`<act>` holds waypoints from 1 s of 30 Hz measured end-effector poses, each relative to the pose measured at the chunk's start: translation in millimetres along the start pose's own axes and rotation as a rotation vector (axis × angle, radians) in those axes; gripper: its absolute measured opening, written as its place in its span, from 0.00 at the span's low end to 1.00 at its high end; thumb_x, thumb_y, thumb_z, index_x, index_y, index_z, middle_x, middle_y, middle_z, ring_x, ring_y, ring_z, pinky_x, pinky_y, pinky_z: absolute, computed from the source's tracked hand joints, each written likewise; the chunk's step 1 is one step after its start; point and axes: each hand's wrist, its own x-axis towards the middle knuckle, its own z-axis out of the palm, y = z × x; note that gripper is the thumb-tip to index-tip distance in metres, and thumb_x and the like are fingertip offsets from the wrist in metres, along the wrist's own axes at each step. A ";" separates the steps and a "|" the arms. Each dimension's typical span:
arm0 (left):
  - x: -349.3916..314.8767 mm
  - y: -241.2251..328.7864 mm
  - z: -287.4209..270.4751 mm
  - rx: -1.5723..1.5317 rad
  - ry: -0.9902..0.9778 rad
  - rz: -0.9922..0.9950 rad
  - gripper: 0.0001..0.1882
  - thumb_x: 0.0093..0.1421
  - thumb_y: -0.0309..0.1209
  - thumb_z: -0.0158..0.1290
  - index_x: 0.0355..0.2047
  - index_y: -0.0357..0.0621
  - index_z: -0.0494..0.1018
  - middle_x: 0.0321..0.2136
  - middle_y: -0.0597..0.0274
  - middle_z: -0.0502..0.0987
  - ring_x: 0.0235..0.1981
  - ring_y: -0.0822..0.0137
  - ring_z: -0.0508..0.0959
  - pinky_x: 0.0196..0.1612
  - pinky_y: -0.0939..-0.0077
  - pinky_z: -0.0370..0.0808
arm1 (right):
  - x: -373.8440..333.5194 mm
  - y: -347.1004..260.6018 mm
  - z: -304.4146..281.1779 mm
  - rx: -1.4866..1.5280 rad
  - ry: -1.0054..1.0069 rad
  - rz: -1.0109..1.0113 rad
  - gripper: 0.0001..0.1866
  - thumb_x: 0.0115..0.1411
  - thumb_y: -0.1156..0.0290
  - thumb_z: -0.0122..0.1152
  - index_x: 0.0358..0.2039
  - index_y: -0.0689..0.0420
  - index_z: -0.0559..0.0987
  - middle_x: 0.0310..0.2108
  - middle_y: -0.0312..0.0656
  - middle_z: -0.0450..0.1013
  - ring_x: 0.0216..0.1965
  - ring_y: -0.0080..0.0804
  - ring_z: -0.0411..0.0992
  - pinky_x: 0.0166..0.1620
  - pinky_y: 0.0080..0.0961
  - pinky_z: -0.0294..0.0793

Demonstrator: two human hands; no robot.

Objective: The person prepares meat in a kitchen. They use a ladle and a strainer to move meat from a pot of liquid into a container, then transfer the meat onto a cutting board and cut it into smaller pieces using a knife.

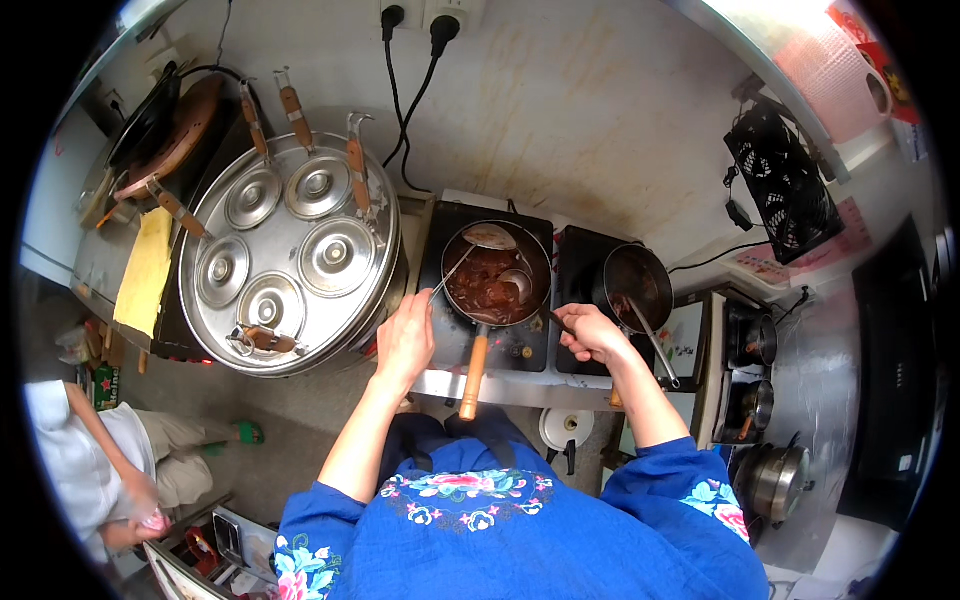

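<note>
From my remote seat I see the left hand (405, 342) gripping a metal scoop (489, 236), the right hand (590, 333) clasping a ladle (517, 286); the pan (538, 249) sits between, just beyond them.

head: left fisheye, worn on the head | faces steeply down over the blue top (550, 545), lower centre | near above the pan (540, 263), mid-frame | wall (600, 120) farther off, upper centre | straight edges bend toward the frame's rim
</note>
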 end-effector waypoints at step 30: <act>12.0 1.8 0.2 0.020 -0.031 0.019 0.14 0.67 0.27 0.49 0.51 0.40 0.73 0.38 0.48 0.78 0.34 0.43 0.81 0.35 0.50 0.78 | 37.6 34.0 44.6 -1.209 0.389 -0.886 0.33 0.54 0.79 0.56 0.64 0.49 0.71 0.35 0.51 0.75 0.32 0.52 0.79 0.35 0.44 0.78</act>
